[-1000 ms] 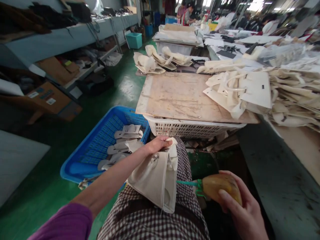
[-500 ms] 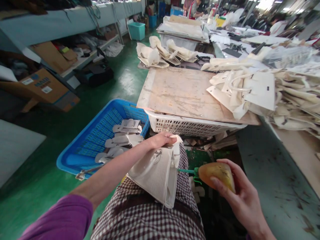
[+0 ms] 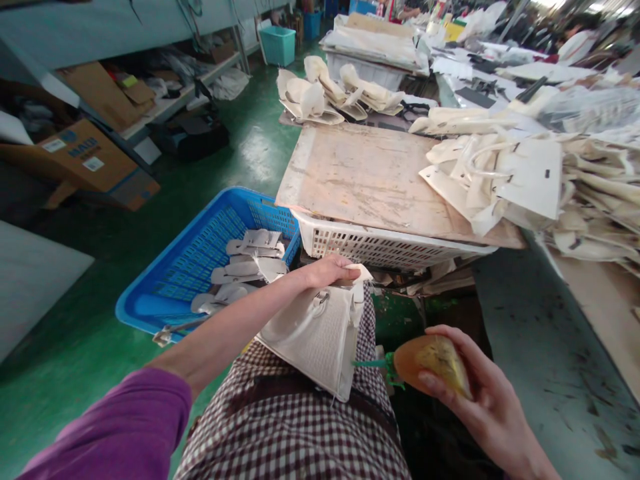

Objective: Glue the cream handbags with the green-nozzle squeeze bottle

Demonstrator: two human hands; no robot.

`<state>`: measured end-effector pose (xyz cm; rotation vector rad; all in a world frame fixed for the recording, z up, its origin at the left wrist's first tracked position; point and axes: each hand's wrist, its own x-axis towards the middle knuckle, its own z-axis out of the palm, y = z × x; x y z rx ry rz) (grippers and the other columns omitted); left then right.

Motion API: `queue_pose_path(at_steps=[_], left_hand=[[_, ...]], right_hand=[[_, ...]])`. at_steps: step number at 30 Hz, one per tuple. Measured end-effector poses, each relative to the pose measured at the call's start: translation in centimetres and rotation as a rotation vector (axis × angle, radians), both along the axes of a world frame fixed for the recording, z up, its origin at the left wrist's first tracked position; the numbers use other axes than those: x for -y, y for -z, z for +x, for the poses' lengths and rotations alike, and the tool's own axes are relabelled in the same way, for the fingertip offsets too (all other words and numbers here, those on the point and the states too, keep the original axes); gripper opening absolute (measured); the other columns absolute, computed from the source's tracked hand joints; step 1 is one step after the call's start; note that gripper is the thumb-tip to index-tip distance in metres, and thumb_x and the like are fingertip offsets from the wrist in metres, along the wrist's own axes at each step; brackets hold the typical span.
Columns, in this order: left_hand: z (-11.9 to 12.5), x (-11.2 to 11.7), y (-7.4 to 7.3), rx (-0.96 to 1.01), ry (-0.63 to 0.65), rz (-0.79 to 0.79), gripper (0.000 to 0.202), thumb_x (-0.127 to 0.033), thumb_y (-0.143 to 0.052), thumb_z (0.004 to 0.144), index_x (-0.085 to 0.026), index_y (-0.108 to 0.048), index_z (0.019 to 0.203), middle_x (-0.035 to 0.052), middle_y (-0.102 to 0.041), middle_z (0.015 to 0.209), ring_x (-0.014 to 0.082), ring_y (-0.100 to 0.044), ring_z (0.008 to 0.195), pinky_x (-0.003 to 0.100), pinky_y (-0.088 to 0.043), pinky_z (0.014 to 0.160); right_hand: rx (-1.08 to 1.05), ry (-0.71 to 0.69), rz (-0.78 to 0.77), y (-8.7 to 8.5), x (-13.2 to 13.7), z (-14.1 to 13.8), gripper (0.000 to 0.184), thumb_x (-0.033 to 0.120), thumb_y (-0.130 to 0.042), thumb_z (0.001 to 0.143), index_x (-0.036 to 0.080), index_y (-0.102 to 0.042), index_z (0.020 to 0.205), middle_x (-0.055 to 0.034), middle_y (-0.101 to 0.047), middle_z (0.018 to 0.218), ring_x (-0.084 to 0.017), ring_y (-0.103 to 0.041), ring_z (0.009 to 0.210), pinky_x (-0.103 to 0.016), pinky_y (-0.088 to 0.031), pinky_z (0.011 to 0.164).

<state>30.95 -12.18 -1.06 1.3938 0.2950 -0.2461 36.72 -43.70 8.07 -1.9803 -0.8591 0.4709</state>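
Blurred workshop, left hand [image 3: 327,270] hiding bag [image 3: 315,333] rim, right hand [image 3: 480,407] half-covering bottle [image 3: 425,363]

Floor: glossy green floor [image 3: 65,373]; a blue plastic basket [image 3: 165,257] stands on it just left of the crate, with a brown cardboard box [image 3: 85,160] farther left and a teal bin [image 3: 279,43] far up the aisle.
Crate: a white perforated plastic crate [image 3: 380,250] carries the board.
Board: worn wooden board [image 3: 360,180]; cream leather bags [image 3: 505,180] are piled at its right edge.
Bench: dark grey bench [image 3: 540,347] to the right of the board; heaped cream pieces [image 3: 600,213] lie along its far side.
Lap: checked cloth lap [image 3: 300,440]; a cream textured bag [image 3: 320,340] lies on it.
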Motion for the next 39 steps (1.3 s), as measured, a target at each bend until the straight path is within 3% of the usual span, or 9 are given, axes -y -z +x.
queue_pose_path(at_steps=[6,14,21,26,30,39], left_hand=[[0.1,0.1,0.1,0.005,0.004,-0.003,0.051,-0.062,-0.077,0.068,-0.016,-0.056,0.059,-0.0064,-0.046,0.047,0.0058,-0.035,0.039,0.021,-0.023,0.04],[0.2,0.4,-0.4,-0.014,0.004,-0.009,0.05,-0.061,-0.078,0.067,-0.017,-0.055,0.058,-0.0061,-0.046,0.046,0.006,-0.035,0.039,0.021,-0.023,0.04],[0.2,0.5,-0.5,-0.019,-0.006,-0.02,0.048,-0.058,-0.078,0.068,-0.017,-0.055,0.059,-0.0062,-0.046,0.047,0.0057,-0.035,0.039,0.02,-0.023,0.039],[0.2,0.4,-0.5,-0.019,-0.003,-0.022,0.048,-0.058,-0.078,0.069,-0.017,-0.056,0.059,-0.006,-0.046,0.046,0.0061,-0.035,0.039,0.02,-0.023,0.039],[0.2,0.4,-0.4,-0.019,-0.005,-0.012,0.047,-0.057,-0.078,0.07,-0.016,-0.056,0.059,-0.0062,-0.046,0.046,0.0059,-0.035,0.039,0.02,-0.023,0.039],[0.2,0.4,-0.5,-0.026,-0.015,0.003,0.041,-0.051,-0.077,0.073,-0.016,-0.058,0.062,-0.0065,-0.047,0.046,0.0059,-0.036,0.038,0.019,-0.024,0.039]], right_hand=[[-0.101,-0.032,-0.016,0.6,0.8,-0.8,0.045,0.038,-0.084,0.074,0.032,-0.07,0.116,-0.0031,-0.074,0.105,-0.024,-0.072,0.086,-0.025,-0.06,0.073],[0.038,0.115,0.033,1.4,-0.3,0.5,0.047,0.043,-0.083,0.074,0.029,-0.067,0.116,-0.0048,-0.07,0.105,-0.025,-0.067,0.083,-0.03,-0.057,0.066],[0.095,0.095,0.048,2.0,0.3,0.5,0.046,0.041,-0.08,0.079,0.032,-0.063,0.12,-0.0033,-0.065,0.105,-0.022,-0.064,0.084,-0.029,-0.055,0.072],[-0.014,0.056,0.013,1.4,1.6,-0.4,0.044,0.04,-0.082,0.077,0.033,-0.067,0.117,-0.0021,-0.07,0.104,-0.021,-0.068,0.08,-0.023,-0.058,0.064],[-0.104,0.043,0.011,1.7,2.3,-1.1,0.045,0.038,-0.083,0.076,0.033,-0.068,0.118,-0.0019,-0.072,0.103,-0.021,-0.07,0.082,-0.022,-0.059,0.067],[-0.129,0.256,0.084,3.5,1.1,-0.9,0.049,0.041,-0.083,0.076,0.027,-0.063,0.119,-0.0049,-0.067,0.099,-0.021,-0.064,0.072,-0.025,-0.055,0.051]])
